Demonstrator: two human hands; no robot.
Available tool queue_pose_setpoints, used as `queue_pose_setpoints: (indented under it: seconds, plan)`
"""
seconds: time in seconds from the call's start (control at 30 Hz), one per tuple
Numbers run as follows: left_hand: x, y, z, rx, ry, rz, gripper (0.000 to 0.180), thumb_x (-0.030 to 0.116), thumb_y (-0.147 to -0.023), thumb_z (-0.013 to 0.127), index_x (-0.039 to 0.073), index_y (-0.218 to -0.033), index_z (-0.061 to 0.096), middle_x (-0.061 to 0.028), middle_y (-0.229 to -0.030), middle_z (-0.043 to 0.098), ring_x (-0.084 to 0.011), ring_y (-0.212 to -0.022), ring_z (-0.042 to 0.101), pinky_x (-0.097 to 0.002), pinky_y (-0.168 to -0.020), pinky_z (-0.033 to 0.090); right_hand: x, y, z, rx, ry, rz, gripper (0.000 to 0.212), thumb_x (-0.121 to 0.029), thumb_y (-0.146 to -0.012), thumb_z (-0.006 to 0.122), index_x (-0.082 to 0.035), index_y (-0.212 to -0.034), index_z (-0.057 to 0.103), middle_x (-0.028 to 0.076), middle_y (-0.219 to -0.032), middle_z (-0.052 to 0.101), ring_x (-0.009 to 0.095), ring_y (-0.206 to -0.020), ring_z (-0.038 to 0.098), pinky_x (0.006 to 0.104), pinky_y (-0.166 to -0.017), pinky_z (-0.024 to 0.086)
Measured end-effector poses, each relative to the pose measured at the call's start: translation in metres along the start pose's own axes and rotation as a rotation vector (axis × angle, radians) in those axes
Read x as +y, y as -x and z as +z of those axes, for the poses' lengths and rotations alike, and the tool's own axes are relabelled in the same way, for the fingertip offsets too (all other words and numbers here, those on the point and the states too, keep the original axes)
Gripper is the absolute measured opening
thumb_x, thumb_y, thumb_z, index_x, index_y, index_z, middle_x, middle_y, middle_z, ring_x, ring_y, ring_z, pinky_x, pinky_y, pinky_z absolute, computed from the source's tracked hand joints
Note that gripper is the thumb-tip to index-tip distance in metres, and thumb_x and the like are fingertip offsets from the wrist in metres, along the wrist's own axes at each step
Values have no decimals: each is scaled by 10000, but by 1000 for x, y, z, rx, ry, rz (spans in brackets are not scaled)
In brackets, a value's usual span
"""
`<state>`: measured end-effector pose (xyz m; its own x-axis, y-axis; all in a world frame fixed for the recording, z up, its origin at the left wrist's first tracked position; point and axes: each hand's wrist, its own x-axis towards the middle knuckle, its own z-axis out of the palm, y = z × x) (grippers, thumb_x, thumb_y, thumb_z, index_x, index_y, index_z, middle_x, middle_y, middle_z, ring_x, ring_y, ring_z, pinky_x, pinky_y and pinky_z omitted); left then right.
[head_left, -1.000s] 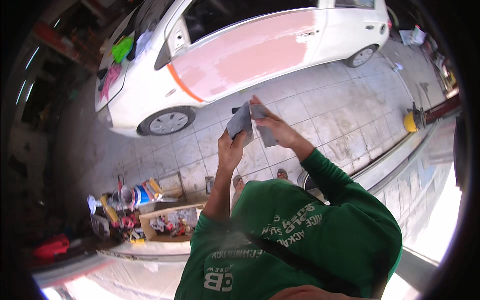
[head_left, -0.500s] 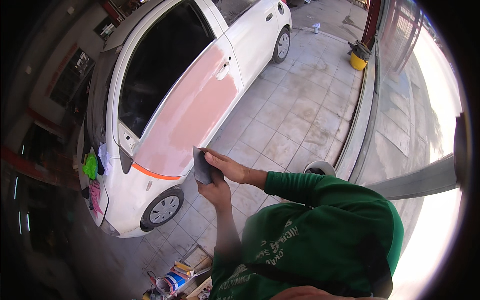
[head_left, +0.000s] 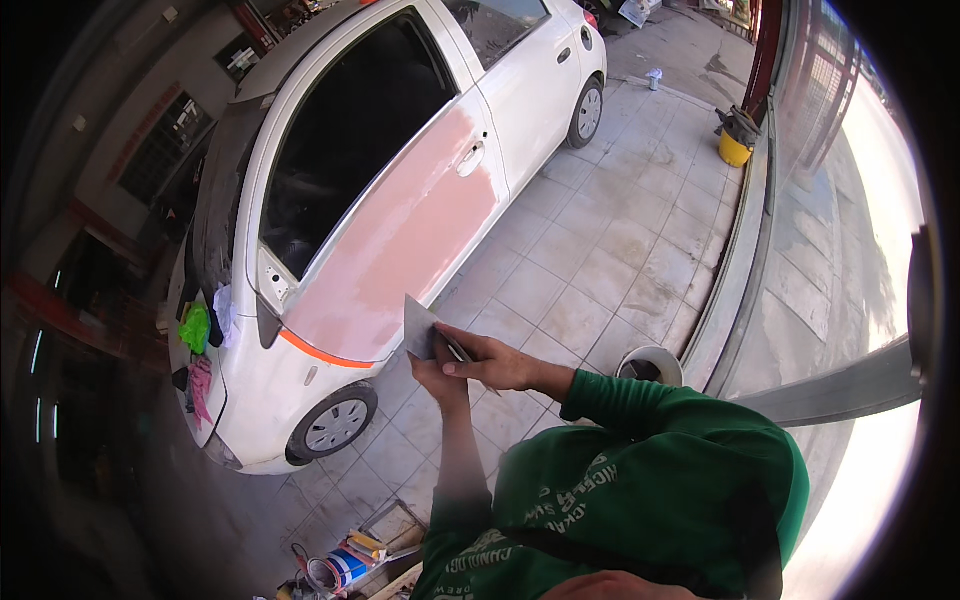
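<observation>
Apparently working two flat tools one against the other, gripping a thin grey plate (head_left: 421, 325) in the left hand (head_left: 441, 380) and pinching a second plate (head_left: 456, 345), seen nearly edge-on, in the right hand (head_left: 495, 362). Holding both low, short of the pink patch (head_left: 415, 240) on the white car (head_left: 535, 112); probably needing a firm left grip and a level, controlled right-hand stroke next.

Tiled flr (head_left: 590, 250) — car (head_left: 420, 240), ylw bucket (head_left: 735, 153), wht pail (head_left: 668, 366).

Matt sheet (head_left: 419, 325), dull door (head_left: 400, 250), glossy window (head_left: 358, 130)
</observation>
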<state>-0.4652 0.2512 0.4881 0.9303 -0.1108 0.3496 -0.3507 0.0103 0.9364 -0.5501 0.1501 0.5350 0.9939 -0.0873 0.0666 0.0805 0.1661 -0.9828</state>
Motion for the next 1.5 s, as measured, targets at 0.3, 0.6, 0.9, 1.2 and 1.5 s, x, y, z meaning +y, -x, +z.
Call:
queue_pose_setpoints:
  seconds: [0.3,0.6,0.9,1.2,1.5]
  plan:
    - [41,19,-2,-160,-159,120,345,241,-972,613,-92,-1060,587,-203,-905,680,-315,-819,679,-388,-718,525,34,-43,-15,236,-416,-5,738,-489,-990,514,-52,-1536,278,160,-1428,476,210,-1151,534,366,-989,449]
    - [53,40,-18,-148,-262,244,138,91,-874,609,7,-983,608,-199,-846,666,-404,-773,668,-448,-677,528,6,-52,-5,40,-84,-71,911,-740,-960,123,-51,-1500,376,121,-1264,556,185,-1070,518,316,-941,422]
    - [67,3,-33,-156,-355,325,192,56,-857,610,-5,-1039,614,-194,-849,674,-379,-757,673,-428,-675,535,-12,-53,7,-76,-358,-147,752,-579,-1028,281,-52,-1560,216,82,-1574,329,234,-1399,368,331,-1098,309]
    - [82,34,-18,-137,-343,392,161,71,-887,610,-33,-1006,580,-213,-815,661,-392,-712,672,-422,-649,533,-17,-52,2,-95,-180,-149,954,-786,-921,106,-84,-1531,316,24,-1540,409,211,-1326,451,379,-1019,346]
    - [70,-12,-26,55,-217,106,165,76,-871,615,-43,-984,590,-231,-747,652,-439,-645,649,-453,-558,515,12,-22,32,-1,30,-245,682,-451,-1055,382,28,-1519,237,167,-1491,378,265,-1419,302,378,-1172,220]
